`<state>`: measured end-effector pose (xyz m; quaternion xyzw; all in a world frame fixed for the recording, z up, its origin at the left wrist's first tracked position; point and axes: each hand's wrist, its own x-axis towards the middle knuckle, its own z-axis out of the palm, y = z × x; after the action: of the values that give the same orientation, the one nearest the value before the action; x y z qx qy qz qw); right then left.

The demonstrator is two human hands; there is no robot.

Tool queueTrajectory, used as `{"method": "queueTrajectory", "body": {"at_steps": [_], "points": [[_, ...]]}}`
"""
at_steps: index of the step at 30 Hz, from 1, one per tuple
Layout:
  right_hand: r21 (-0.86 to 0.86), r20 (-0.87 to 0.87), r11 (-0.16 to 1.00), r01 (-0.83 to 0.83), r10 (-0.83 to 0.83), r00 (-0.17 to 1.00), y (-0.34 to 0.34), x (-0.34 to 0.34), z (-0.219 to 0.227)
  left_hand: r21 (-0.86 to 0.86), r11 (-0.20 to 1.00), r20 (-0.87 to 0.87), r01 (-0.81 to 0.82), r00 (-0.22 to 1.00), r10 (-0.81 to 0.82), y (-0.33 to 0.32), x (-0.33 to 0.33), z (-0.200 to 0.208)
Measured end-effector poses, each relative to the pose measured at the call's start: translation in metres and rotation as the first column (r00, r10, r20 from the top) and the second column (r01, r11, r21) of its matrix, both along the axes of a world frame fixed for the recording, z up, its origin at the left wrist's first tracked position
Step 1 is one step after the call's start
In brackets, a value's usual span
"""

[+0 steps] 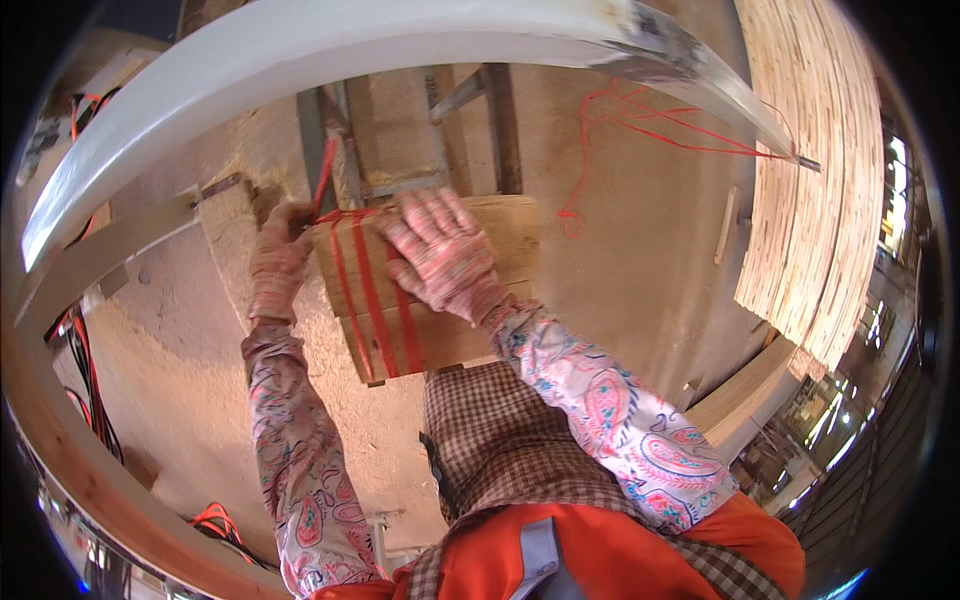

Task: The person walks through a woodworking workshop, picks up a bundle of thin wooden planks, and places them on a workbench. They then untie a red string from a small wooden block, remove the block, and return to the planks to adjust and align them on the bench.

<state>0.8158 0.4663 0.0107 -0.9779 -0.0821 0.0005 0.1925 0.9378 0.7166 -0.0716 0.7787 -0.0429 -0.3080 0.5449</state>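
Nearest, at 6 o'clock, lies the brown-and-white checked cloth apron (490,435) over an orange garment (590,550). Just beyond it, slightly toward 11 o'clock from the centre of view, sits the oblong bundle of pale sawn wood (445,338), crossed near its 9 o'clock end by several flat turns of narrow red band (374,300). The wood looks stiff, fairly heavy and hard to damage, with rough faces that should not slip in gloves; its square ends seem the surest place to take hold, while the thin band looks light, limp and likely slick. The right hand (440,245), in a pink-and-white knit glove, lies palm down on the bundle's upper face, its grip apart and pressing rather than clasping. The left hand (280,258), gloved alike, is at 9 o'clock beside the bundle's corner, its grip drawn together, seemingly on the band, whose tail rises toward 11 o'clock. Farther out, a grey metal frame (505,130) stands between 11 and 12, loose red strands (585,140) trail near 1, and a tall stack of pale layered boards (810,180) fills 2 o'clock.
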Motion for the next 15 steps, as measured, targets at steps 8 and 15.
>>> {"method": "queueTrajectory", "body": {"at_steps": [8,15], "points": [[0.072,-0.006,0.997,0.036,-0.036,0.999,-0.002,-0.002,-0.003,0.351,0.924,0.137,0.148,0.969,-0.208,-0.014,0.027,0.026],[0.071,-0.023,0.997,0.043,-0.042,0.999,0.001,0.001,0.002,0.789,0.601,0.181,0.132,0.884,-0.432,-0.037,0.008,0.046]]}}
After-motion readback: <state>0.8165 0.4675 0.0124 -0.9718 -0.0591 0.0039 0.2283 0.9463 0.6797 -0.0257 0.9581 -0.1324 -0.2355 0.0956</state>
